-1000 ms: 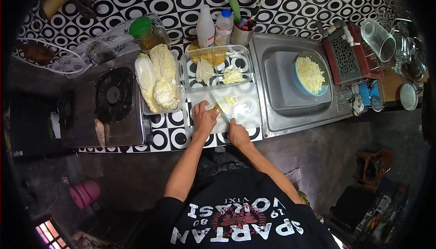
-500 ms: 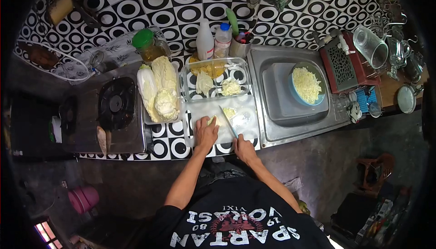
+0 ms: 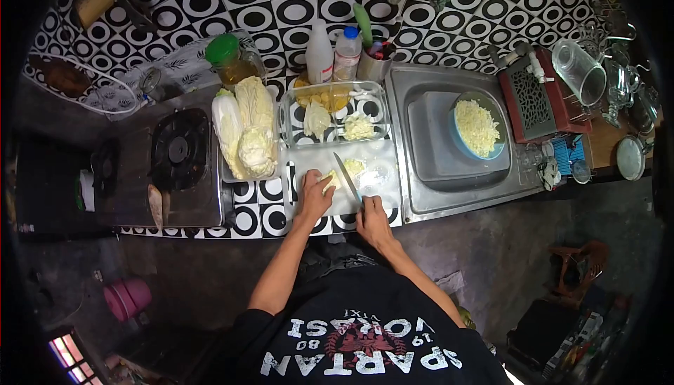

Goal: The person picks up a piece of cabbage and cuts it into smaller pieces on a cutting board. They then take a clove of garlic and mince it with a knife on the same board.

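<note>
My left hand [image 3: 315, 194] grips a pale yellow-white piece of vegetable [image 3: 328, 178], perhaps cabbage, against the cutting board [image 3: 379, 192]; the fingers partly cover it. In my right hand [image 3: 373, 221] is a knife [image 3: 346, 174] with a light blue handle, its blade slanting away just right of that piece. A small heap of chopped bits [image 3: 354, 167] lies on the board beyond the blade. Behind the board, a clear rectangular dish [image 3: 284, 127] contains pale leafy pieces [image 3: 316, 122] and a chopped white pile [image 3: 359, 127].
Left of the board, a tray holds napa cabbage [image 3: 227, 124] and cauliflower [image 3: 258, 155], beside a gas stove [image 3: 179, 150]. Bottles [image 3: 319, 54] stand at the back. A bowl [image 3: 460, 139] of chopped pale pieces sits in the steel sink [image 3: 414, 202] on the right.
My left fingers have opened out from a flatter press to a grip along the piece's sides, showing more of it. The knife remains in my right hand, its blade slightly farther left. The view shifted slightly.
</note>
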A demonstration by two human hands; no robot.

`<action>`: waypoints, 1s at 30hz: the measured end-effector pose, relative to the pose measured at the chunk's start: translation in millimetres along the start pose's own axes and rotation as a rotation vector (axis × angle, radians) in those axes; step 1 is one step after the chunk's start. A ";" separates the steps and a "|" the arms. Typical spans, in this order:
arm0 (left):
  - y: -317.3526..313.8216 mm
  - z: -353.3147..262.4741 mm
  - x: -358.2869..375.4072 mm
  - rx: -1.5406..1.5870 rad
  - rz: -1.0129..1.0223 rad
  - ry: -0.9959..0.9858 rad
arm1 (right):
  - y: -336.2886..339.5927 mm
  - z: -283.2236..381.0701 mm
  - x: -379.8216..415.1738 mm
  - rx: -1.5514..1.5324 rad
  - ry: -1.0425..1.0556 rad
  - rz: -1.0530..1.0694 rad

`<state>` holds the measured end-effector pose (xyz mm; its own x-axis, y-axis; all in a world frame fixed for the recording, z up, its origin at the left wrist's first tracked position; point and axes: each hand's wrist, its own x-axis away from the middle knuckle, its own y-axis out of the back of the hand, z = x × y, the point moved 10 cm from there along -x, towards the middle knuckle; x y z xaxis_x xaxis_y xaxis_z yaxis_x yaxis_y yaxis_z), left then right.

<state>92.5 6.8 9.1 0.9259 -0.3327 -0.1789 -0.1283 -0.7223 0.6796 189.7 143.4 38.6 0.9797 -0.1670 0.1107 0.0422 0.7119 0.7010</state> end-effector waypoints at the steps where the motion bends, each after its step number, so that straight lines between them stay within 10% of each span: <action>1: 1.7 0.9 0.3 -0.001 0.001 0.006 | 1.1 4.1 -0.5 -0.001 0.000 0.006; 30: -4.4 12.5 -8.4 0.118 0.102 0.043 | -65.4 6.0 -9.6 0.336 -0.041 0.314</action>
<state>80.8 5.2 -1.2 0.9202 -0.3831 -0.0808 -0.2607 -0.7535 0.6035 176.3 94.4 -4.1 0.9262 -0.0104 0.3770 -0.3275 0.4732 0.8178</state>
